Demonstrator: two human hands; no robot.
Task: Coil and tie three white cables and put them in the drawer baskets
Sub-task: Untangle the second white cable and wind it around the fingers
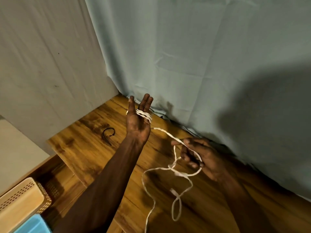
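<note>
A white cable (168,172) is partway into its coil: several turns sit wound across the fingers of the left hand (138,121), held up flat with fingers straight at about 12 o'clock from frame centre, while a long slack tail loops down toward 6 o'clock over the wooden surface (80,148). The right hand (196,155), at 4 o'clock from the left, has its fingers curled round the cable's running length, feeding it toward the coil. Judging by the loose loops, this cable is perhaps half wound and not yet tied. A dark tie (107,134) lies unused at 9 o'clock from the left hand. A perforated basket (25,197) and a blue one (32,224) wait at 8 o'clock; no other cables show.
</note>
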